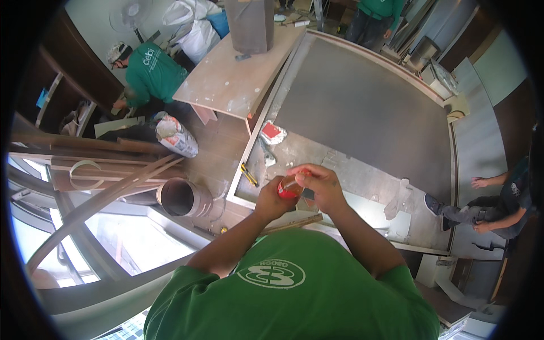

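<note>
In front of my chest I hold a small clear bottle (290, 187) with a red label and a red top, tilted to the right. My left hand (271, 201) is closed around its lower part. The fingers of my right hand (321, 186) are closed at the red top, which they partly cover. Just left of my hands, a yellow and black utility knife (248, 174) lies on the edge of a large framed panel. Beside the knife are a crumpled bag (266, 153) and a white packet with a red patch (273, 134).
The framed dark panel (362, 107) stretches ahead. A wooden table (226, 85) bears a tall grey bin (249, 25). At left are a bucket (184, 197), a paper sack (177, 136) and wooden strips (122, 181). Co-workers are at left (153, 73), far back (377, 17) and right (504, 198).
</note>
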Available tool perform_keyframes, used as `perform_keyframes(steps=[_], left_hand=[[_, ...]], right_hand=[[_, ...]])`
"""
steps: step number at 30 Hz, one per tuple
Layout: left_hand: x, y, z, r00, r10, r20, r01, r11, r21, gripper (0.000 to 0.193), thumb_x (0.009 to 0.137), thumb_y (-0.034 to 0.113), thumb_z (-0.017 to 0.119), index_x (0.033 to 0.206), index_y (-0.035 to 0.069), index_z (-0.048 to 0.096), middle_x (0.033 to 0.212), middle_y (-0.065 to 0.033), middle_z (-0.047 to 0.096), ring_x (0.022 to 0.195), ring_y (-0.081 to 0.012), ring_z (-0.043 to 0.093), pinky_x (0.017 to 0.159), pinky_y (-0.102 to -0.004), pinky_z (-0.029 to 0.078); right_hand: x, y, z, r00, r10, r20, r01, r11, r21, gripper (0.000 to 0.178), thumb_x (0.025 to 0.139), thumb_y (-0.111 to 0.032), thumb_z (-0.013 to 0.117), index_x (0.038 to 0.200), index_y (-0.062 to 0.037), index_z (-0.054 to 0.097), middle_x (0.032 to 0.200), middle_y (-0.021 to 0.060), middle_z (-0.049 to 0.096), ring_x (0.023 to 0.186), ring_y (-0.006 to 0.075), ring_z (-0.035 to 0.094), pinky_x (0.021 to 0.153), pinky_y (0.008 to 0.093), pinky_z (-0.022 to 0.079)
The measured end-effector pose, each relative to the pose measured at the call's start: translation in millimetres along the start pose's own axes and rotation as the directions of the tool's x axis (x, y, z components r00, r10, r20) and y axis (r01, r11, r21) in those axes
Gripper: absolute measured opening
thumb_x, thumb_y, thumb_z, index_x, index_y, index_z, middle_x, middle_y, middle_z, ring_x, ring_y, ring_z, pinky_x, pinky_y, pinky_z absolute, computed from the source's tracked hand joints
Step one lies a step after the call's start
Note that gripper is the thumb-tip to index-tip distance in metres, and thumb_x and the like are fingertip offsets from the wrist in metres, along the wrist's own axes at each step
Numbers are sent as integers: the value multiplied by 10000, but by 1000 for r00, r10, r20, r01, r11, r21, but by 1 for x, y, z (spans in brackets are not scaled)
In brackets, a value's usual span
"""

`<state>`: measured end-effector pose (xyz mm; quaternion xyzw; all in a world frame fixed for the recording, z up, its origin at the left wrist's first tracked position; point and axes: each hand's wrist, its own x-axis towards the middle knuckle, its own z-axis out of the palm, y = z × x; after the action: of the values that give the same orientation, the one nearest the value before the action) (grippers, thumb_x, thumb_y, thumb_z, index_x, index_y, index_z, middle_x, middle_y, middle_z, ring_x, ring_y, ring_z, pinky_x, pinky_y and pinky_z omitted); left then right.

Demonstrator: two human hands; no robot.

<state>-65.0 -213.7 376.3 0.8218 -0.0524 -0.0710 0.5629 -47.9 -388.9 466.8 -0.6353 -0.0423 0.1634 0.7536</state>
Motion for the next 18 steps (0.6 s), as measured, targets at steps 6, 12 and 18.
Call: perform_keyframes(steps=[6,12,18], left_hand=[[0,-3,0,999,36,-3,-36,998,47,530,722,296,849,1123,48,609,1002,-226,705,945,-398,699,802,-448,560],[-1,1,-1,1000,-5,-9,6,996,89,529,731,276,866,1146,42,635,999,-164,725,928,-302,725,818,-395,559],[-4,6,-2,1000,26,7,-26,995,96,545,736,334,850,1117,26,613,996,-205,701,935,-385,700,799,-448,558]], right_hand=[[5,24,2,993,19,-117,-2,990,143,251,959,-163,637,1080,47,702,1016,97,720,945,163,656,900,320,507],[9,29,7,979,38,-202,10,972,233,235,966,-193,637,1012,28,704,1000,118,720,915,158,652,871,332,521],[15,33,3,976,44,-214,11,968,249,273,998,-241,617,932,16,682,971,124,722,861,162,658,831,327,531]])
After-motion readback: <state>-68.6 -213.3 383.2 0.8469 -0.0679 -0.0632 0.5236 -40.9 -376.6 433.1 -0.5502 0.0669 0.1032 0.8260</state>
